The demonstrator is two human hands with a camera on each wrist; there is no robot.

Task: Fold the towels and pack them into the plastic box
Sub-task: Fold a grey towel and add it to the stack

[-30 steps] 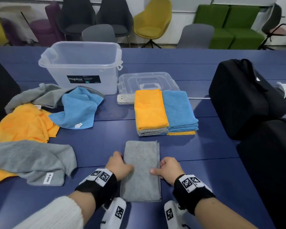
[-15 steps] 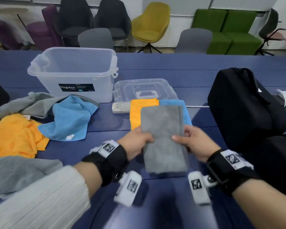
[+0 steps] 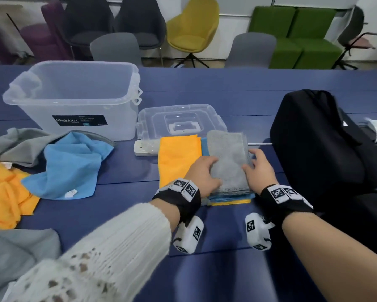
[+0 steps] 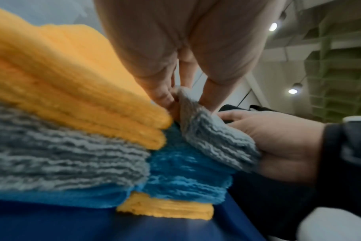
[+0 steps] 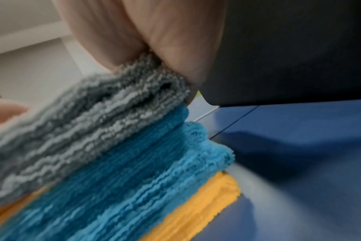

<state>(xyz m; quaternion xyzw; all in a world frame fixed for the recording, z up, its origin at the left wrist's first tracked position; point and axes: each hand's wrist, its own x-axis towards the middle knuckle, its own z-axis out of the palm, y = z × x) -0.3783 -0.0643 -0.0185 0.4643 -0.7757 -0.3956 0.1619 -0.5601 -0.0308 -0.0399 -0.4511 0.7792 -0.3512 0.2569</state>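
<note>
Now, hands: left hand [image 3: 201, 171] and right hand [image 3: 259, 168] pinching grey towel [image 3: 228, 155] edges.
Handling: soft, light, floppy; best held by both side edges.

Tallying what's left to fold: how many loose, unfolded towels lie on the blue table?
4: a grey towel beside the clear plastic box, a blue one overlapping it, an orange one at left, another grey nearest. More may lie out of frame.

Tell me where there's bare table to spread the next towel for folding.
Bare table lies in front of the folded stacks, between the loose towels on the left and the black bags on the right. Another bare strip runs behind the lid, right of the box. The left side is crowded.
</note>
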